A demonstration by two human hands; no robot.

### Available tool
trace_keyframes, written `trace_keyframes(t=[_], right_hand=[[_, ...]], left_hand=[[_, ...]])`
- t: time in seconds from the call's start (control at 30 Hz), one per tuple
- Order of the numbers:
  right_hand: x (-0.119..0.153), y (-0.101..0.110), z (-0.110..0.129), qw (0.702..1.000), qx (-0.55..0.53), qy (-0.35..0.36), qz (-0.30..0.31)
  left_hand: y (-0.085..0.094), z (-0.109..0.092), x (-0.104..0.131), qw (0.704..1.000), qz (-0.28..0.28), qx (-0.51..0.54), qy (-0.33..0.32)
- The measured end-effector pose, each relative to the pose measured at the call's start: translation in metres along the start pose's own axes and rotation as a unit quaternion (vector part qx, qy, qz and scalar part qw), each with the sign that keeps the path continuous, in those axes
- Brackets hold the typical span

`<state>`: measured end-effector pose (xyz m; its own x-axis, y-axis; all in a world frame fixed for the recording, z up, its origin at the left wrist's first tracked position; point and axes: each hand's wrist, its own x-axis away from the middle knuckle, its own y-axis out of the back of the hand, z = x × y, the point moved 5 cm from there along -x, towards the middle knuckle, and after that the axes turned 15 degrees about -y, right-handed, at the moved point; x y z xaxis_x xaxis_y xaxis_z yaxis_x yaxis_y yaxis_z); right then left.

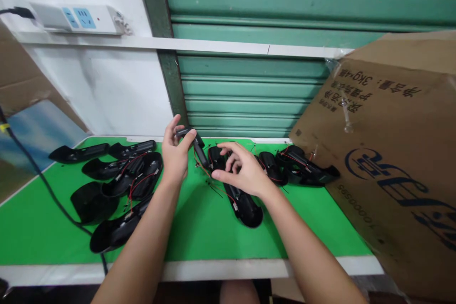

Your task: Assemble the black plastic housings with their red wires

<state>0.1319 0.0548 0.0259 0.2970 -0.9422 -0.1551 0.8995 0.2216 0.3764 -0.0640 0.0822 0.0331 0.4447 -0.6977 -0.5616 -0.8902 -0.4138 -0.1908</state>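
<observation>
My left hand (177, 152) pinches a small black angled part (200, 151) above the back of the green table top. Thin red wires hang below that part. To its right, my right hand (239, 167) has its fingers curled and apart, with nothing visible between them. Under and just in front of the right hand lies a long black shell (249, 211) with a red wire and a small white connector. Part of this shell is hidden by the hand.
Several black shells with red wires (146, 175) lie at the left. More black shells (306, 171) lie at the back right, beside a large cardboard box (384, 152). A black cable (46, 180) crosses the left side. A power strip (81, 19) hangs on the wall.
</observation>
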Motion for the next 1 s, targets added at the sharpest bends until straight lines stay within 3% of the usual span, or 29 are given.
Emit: trace_keyframes(t=[0.13,0.23,0.37,0.47,0.6,0.7,0.83,1.0], right_hand=[[0.000,-0.010,-0.003,0.999,-0.024,-0.024,0.033],[-0.004,-0.003,-0.005,0.997,-0.066,-0.029,-0.006],[-0.011,0.021,-0.007,0.982,-0.167,-0.042,-0.074],[-0.013,0.037,-0.009,0.967,-0.225,-0.049,-0.109],[-0.016,0.039,-0.014,0.962,-0.251,-0.071,-0.083],[-0.017,0.037,-0.017,0.969,-0.216,-0.075,-0.092],[-0.014,0.046,-0.016,0.968,-0.133,-0.048,-0.207],[-0.011,0.050,-0.012,0.961,-0.173,-0.035,-0.214]], left_hand=[[-0.016,0.010,0.011,0.988,-0.028,0.115,0.102],[-0.024,0.013,0.018,0.978,-0.018,0.149,0.148],[-0.030,0.013,0.027,0.964,0.041,0.156,0.211],[-0.038,0.009,0.036,0.933,0.121,0.194,0.279],[-0.044,0.006,0.047,0.880,0.175,0.223,0.382],[-0.043,0.005,0.046,0.875,0.195,0.224,0.383],[-0.044,0.002,0.043,0.882,0.245,0.237,0.325],[-0.045,0.003,0.049,0.862,0.329,0.214,0.321]])
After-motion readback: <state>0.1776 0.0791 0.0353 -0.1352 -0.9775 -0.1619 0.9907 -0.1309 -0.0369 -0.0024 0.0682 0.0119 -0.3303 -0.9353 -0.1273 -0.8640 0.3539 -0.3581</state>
